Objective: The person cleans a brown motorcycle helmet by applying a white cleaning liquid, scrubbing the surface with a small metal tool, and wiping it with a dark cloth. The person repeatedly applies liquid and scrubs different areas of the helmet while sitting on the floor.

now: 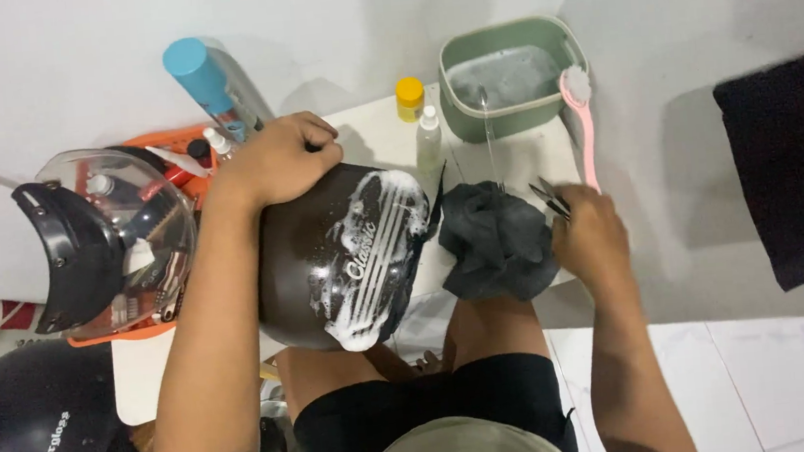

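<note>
A small white surface (370, 137) stands against a pale wall, above a floor of white marbled tiles (783, 367). At its 1 o'clock corner sits a green basin (556, 43) of water, with a pink-handled brush (587, 132) leaning down from its rim. Just beside the basin at 12 o'clock stand a yellow-capped bottle (409, 97) and a small clear spray bottle (428, 136). At 10 o'clock an orange tray (167, 140) holds tools and small bottles, with a blue-capped can (205, 78) behind it and a clear visor with a dark peak (98, 238) lying over it. A second black helmet (36, 418) rests on the floor at 8 o'clock, and a dark cloth (799, 162) hangs at 3 o'clock.

The dark brown helmet (328, 262) sits at the middle of the surface's near edge, over the person's knees. Its shell is glossy, and white foam streaks run along the striped band on its right side down to the rim.

The left hand (275, 159) lies curled on top of the helmet, pressing on the shell. The right hand (589, 234) is closed around thin dark metal tools at 3 o'clock, just beside a crumpled grey cloth (496, 242) that lies touching the helmet's right edge.
</note>
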